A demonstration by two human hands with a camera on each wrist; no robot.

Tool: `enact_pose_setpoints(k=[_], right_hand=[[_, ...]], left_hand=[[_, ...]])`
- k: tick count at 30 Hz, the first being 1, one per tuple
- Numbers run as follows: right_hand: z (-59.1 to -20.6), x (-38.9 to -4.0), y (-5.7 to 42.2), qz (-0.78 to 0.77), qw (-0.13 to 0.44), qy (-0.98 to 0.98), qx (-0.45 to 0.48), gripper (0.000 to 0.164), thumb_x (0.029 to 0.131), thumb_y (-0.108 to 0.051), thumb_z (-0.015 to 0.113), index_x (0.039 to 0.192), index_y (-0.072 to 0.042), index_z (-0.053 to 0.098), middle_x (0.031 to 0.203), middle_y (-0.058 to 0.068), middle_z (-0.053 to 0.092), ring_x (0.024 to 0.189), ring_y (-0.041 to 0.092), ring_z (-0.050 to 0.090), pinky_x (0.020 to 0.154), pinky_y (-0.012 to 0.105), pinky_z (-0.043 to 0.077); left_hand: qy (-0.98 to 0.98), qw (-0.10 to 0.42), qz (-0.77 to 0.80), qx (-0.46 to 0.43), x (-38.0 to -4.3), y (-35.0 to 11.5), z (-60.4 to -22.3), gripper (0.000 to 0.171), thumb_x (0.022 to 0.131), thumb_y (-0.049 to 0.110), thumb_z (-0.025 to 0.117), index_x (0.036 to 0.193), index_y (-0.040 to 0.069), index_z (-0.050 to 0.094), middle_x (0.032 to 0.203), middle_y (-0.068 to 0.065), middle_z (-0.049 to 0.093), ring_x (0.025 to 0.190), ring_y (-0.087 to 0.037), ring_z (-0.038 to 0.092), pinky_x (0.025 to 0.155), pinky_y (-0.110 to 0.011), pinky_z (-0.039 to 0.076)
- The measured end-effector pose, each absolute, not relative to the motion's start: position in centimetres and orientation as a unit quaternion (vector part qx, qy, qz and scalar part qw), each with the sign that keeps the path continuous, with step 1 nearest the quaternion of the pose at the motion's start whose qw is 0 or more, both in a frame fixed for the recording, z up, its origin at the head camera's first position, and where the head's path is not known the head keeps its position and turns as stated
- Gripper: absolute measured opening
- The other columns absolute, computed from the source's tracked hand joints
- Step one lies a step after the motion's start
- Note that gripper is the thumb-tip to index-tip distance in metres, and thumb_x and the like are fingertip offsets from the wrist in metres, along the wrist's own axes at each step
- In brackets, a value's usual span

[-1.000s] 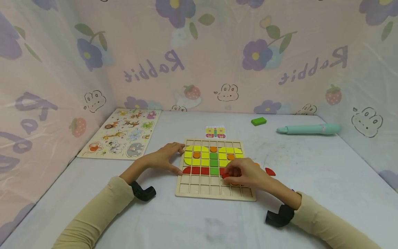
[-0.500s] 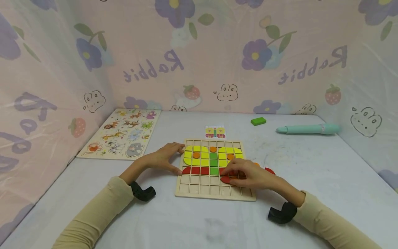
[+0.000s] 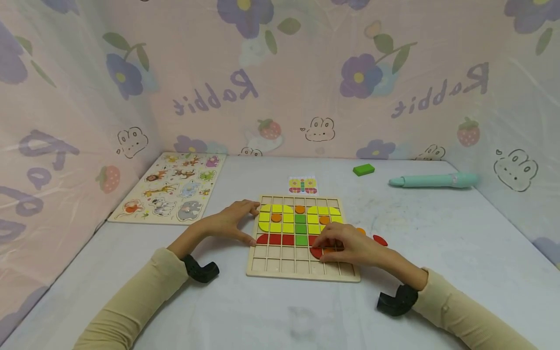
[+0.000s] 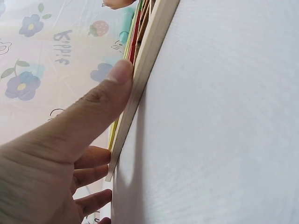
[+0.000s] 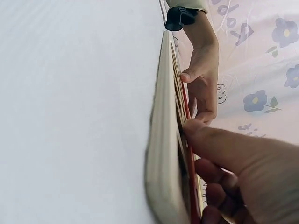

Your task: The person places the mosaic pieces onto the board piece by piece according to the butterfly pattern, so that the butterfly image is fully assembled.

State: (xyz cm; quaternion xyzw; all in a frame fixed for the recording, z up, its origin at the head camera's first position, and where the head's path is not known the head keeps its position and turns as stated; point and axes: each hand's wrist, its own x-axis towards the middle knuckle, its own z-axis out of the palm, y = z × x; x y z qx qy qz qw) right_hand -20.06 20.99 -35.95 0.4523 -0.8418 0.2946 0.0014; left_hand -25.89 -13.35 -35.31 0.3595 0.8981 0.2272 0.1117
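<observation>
A square wooden grid board (image 3: 280, 266) carries yellow, red, green and orange tiles. My left hand (image 3: 225, 224) rests against its left side, thumb and fingers spread and touching the edge. The left wrist view shows the thumb (image 4: 105, 88) along the board's rim. Over the lower right part of the grid, my right hand (image 3: 350, 245) pinches a red tile with a rounded edge (image 3: 316, 253), low in the row below the red ones. An orange tile (image 3: 328, 251) shows just beside it, partly hidden by the fingers. The right hand covers several cells.
Behind the board lies a small butterfly pattern card (image 3: 303, 185). A loose red tile (image 3: 380, 240) and an orange one (image 3: 360, 232) lie right of the board. Farther back are a green block (image 3: 364, 170) and a mint-coloured pen-like stick (image 3: 433, 182). An animal puzzle board (image 3: 175, 199) lies left.
The red tile in my right hand has come slightly nearer and flatter onto the grid, and the right hand has shifted a little right. The left hand has stayed put.
</observation>
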Motion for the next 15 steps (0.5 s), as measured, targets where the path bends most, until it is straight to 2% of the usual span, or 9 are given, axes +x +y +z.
enact_pose_setpoints(k=[5, 10, 15], right_hand=[[-36.0, -20.1, 21.1, 0.294, 0.010, -0.840, 0.456, 0.023, 0.081, -0.026, 0.073, 0.102, -0.018, 0.067, 0.089, -0.008, 0.058, 0.072, 0.009, 0.048, 0.059, 0.020, 0.042], [-35.3, -20.0, 21.7, 0.293, 0.016, -0.855, 0.427, 0.025, 0.080, -0.028, 0.074, 0.102, -0.020, 0.068, 0.092, -0.008, 0.060, 0.078, 0.010, 0.049, 0.063, 0.023, 0.043], [-34.5, -19.8, 24.3, 0.300, 0.062, -0.864, 0.400, 0.024, 0.078, -0.018, 0.076, 0.100, -0.013, 0.068, 0.087, -0.004, 0.060, 0.071, 0.013, 0.049, 0.056, 0.026, 0.042]], left_hand=[[0.897, 0.111, 0.229, 0.361, -25.9, -13.4, -35.3, 0.072, 0.070, 0.043, 0.079, 0.124, 0.007, 0.046, 0.148, -0.013, 0.029, 0.137, -0.033, 0.023, 0.112, -0.051, 0.018], [0.898, 0.110, 0.227, 0.362, -26.0, -13.3, -35.3, 0.073, 0.070, 0.042, 0.079, 0.125, 0.007, 0.046, 0.148, -0.013, 0.030, 0.137, -0.033, 0.023, 0.112, -0.050, 0.018], [0.898, 0.110, 0.228, 0.360, -25.9, -13.4, -35.3, 0.072, 0.070, 0.043, 0.079, 0.123, 0.007, 0.046, 0.148, -0.014, 0.030, 0.137, -0.034, 0.023, 0.112, -0.050, 0.019]])
